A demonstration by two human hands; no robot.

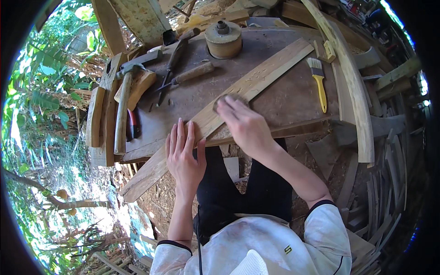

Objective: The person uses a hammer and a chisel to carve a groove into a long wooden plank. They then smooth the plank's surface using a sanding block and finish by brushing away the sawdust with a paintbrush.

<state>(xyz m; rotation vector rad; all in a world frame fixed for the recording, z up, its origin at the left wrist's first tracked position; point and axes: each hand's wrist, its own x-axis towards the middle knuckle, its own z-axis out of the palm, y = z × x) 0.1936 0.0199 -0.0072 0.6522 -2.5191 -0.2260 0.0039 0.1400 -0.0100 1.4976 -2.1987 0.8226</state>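
Note:
A long wooden board (270, 68) lies slantwise across the workbench, its lower left end jutting past the front edge. My left hand (185, 156) rests flat on the board near that edge, fingers stretched out. Against the board's middle, my right hand (245, 126) presses a small grey-brown pad (223, 98), partly hidden under the fingers and smeared by motion; its exact kind cannot be made out. Shallow marks show on the board's upper face. Fine dust lies on the bench beside the right hand.
On the brown workbench (279, 107) stand a round block with a metal nut (223, 42) and a yellow-handled brush (320, 87). At left lie a hammer (123, 101), chisels (195, 72) and red-handled pliers (133, 123). A curved timber (357, 91) borders the right side; wood strips (387, 178) are heaped beyond.

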